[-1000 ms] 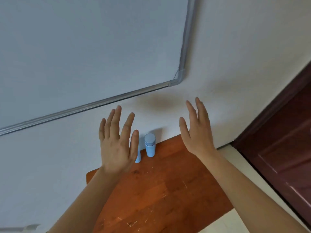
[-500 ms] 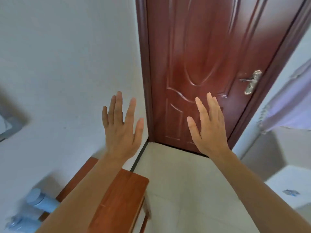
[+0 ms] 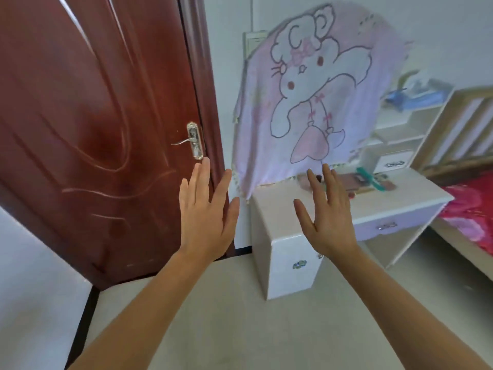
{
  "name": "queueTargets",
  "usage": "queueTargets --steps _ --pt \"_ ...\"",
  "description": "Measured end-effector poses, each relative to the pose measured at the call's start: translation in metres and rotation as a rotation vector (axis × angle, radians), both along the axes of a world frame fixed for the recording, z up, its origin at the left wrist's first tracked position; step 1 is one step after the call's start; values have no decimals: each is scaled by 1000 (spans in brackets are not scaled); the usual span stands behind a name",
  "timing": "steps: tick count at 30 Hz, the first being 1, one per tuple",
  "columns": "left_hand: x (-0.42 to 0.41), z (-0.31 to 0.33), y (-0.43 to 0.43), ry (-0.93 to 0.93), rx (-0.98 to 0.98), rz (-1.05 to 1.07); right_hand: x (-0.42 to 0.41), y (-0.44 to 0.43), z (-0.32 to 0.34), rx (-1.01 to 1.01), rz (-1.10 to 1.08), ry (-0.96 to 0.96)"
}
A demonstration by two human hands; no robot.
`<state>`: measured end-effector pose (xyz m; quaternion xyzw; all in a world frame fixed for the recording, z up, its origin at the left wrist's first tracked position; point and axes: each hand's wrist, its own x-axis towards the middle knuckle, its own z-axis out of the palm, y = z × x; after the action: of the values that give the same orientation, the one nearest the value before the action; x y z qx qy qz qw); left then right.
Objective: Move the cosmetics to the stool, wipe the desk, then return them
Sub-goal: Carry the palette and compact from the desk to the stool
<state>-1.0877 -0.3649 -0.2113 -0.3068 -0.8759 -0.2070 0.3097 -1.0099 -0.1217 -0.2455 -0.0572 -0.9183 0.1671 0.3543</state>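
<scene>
A white desk (image 3: 394, 206) with drawers stands ahead at the right, against the wall. Several small items (image 3: 370, 180) lie at the back of its top, among them a brown flat object and a green one; they are blurred. My left hand (image 3: 206, 217) is raised in front of me with straight fingers and holds nothing. My right hand (image 3: 326, 213) is raised the same way, empty, in front of the desk's left end. The stool and the blue cosmetics bottles are out of view.
A dark red door (image 3: 93, 124) with a metal handle (image 3: 190, 141) fills the left. A pink cartoon-rabbit cloth (image 3: 314, 84) hangs over the back of the desk. White shelves (image 3: 400, 121) stand behind the desk, and a bed with red bedding (image 3: 472, 209) is at the right. Pale floor (image 3: 240, 316) lies below.
My view has swung right, from the wooden stool with blue bottles, past the door, to the white desk. Both hands stay raised, open and empty.
</scene>
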Motion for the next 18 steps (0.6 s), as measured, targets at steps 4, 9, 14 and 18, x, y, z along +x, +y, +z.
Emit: queueTargets --steps 4,9,14,18 --pt "-36 -19 81 -79 -46 -103 -11 78 -13 -40 -111 -30" --pt "-93 -61 173 -146 -104 -254 -35 158 -48 -20 -245 -161" --pt "-163 -82 269 -276 -119 -383 -78 239 -55 -16 -416 -352" --pt "-221 -70 345 -291 -172 -455 -116 294 -35 -64 -485 -348"
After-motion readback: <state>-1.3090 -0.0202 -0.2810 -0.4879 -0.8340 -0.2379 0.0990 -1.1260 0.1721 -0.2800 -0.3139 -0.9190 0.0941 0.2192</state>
